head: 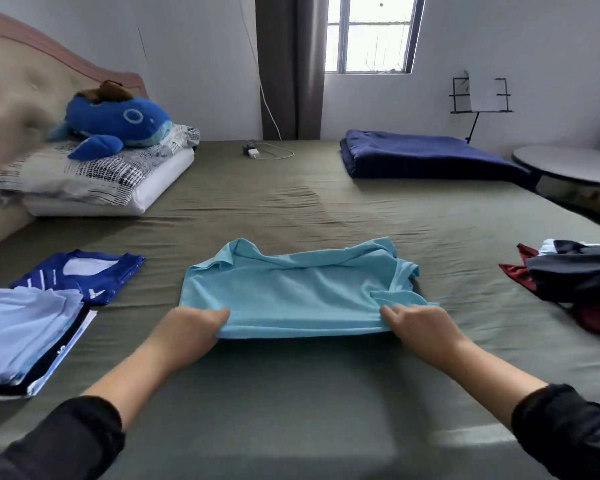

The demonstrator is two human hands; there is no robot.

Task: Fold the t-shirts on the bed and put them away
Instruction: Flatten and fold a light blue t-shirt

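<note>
A light blue t-shirt [291, 289], partly folded, lies in the middle of the olive bed sheet [291, 393]. My left hand [191, 325] grips its near left corner, and my right hand [420, 323] grips its near right corner. The near edge is lifted slightly off the sheet. A stack of folded shirts [25, 337] sits at the left, with a dark blue patterned shirt [87, 275] just behind it. Unfolded dark and maroon clothes [575, 282] lie in a heap at the right.
Pillows [94, 181] with a blue plush whale [115, 123] sit at the headboard, back left. A folded navy blanket [426, 157] lies at the back right beside a round table [568, 164]. A charger and cable [257, 152] rest at the far edge.
</note>
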